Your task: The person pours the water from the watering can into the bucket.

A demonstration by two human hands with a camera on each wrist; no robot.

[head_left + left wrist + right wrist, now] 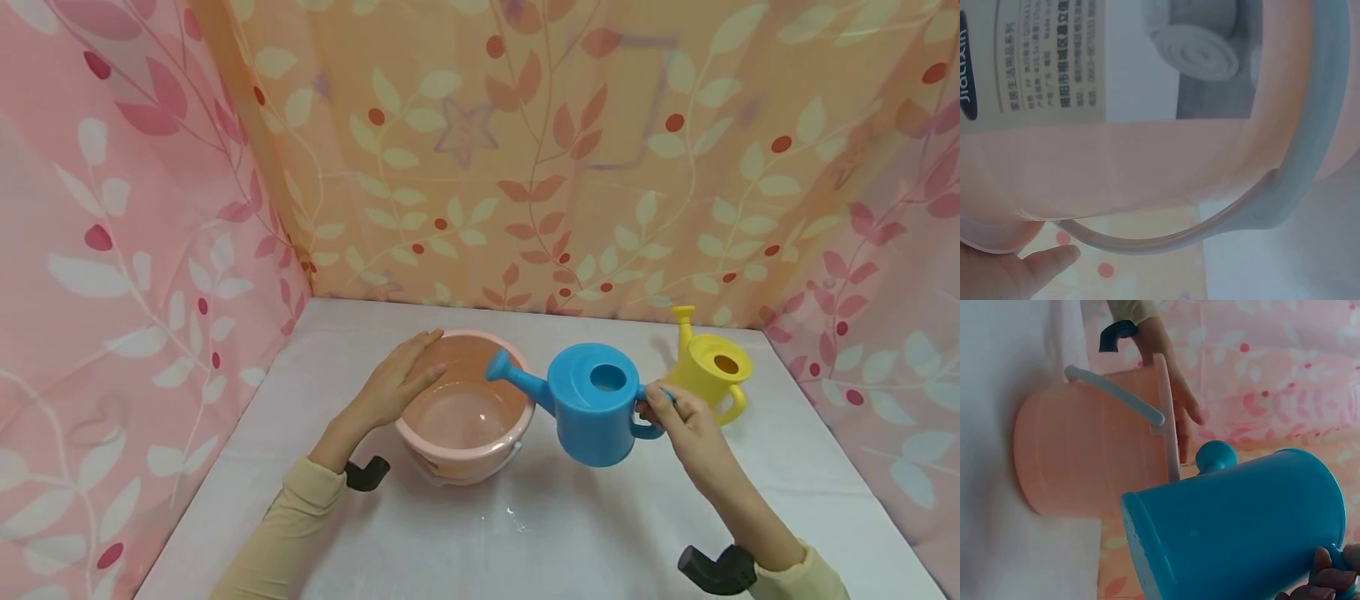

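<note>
A pink bucket with a pale grey handle stands upright on the table. My left hand rests at its left rim, fingers extended over the opening; in the left wrist view only the thumb side shows, beside the labelled bucket wall. With curled fingers my right hand grips the handle of a blue watering can. The can is held off the table, right of the bucket, its spout reaching over the bucket's right rim. Below the spout head a thin streak shows in the right wrist view.
A yellow watering can stands at the back right, behind my right hand. Small wet-looking spots lie on the white table in front of the bucket. Leaf-patterned curtains enclose the back and both sides.
</note>
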